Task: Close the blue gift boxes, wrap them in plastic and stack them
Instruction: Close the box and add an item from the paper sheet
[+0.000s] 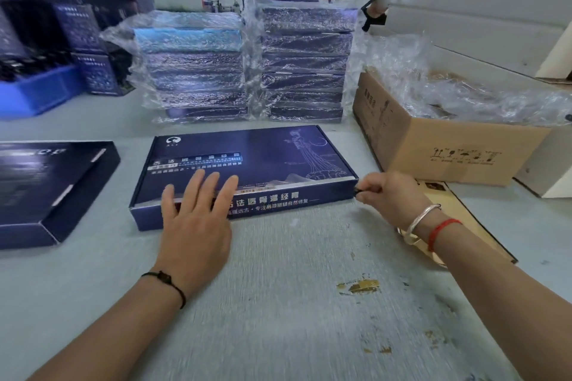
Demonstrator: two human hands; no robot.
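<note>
Left fingers [201, 185] lay spread flat on the box [244, 164], right fingers [366, 192] pinched its right corner; it lay flat on the desk [278, 288], long axis left-right, before wrapped stacks [247, 65], beside a carton [433, 145].

gift box [247, 161] centre table [278, 303], wrapped stacks [247, 68] behind, carton [445, 145] right

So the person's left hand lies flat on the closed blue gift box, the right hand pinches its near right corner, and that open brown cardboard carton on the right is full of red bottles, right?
Not quite. The head view shows the open brown cardboard carton holding crumpled clear plastic wrap, not red bottles. The rest holds: the left hand lies flat on the closed blue gift box, and the right hand pinches its near right corner.
</note>
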